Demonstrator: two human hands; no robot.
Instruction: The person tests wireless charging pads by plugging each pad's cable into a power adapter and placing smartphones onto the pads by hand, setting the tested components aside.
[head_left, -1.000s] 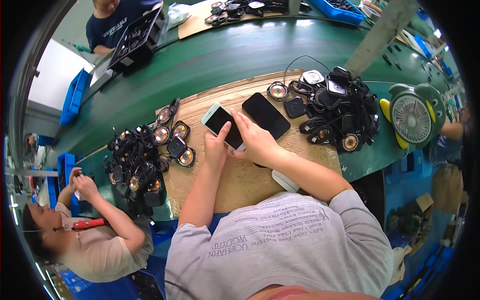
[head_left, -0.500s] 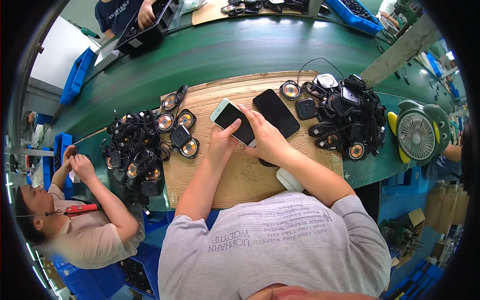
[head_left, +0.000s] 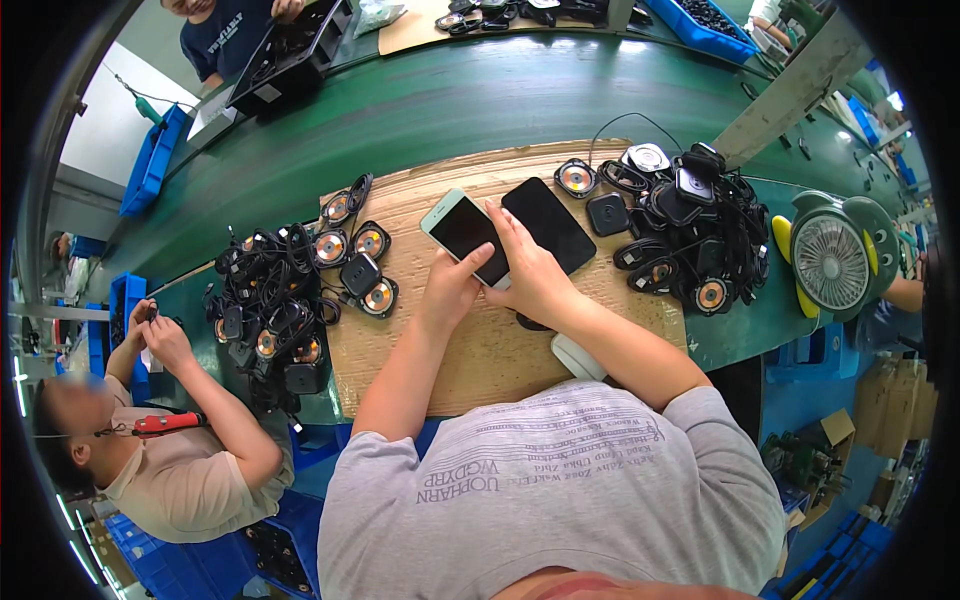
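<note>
A smartphone (head_left: 458,222) with a pale green-white frame and a dark screen is held tilted over the cardboard sheet (head_left: 400,375). My left hand (head_left: 450,290) grips its lower left side, the thumb lying across the bottom of the screen. Along its right edge lies my right hand (head_left: 535,280), with fingers pointing up and the palm partly hiding the phone. A larger black flat device (head_left: 548,222) rests on the cardboard behind my right hand. Under my right wrist, a small dark object (head_left: 530,323) is mostly covered. A white rounded object (head_left: 577,357) lies partly below my right forearm.
Cabled round-coil pads are heaped in a left pile (head_left: 270,300) and a right pile (head_left: 690,225). A green fan (head_left: 832,262) stands at the right. Beyond runs a green belt (head_left: 450,100). Co-workers are at the left (head_left: 190,440) and far side (head_left: 225,35).
My left thumb has slid lower on the screen, and the phone has shifted slightly away from me. The far co-worker's hand has lifted from inside the black bin to its rim.
</note>
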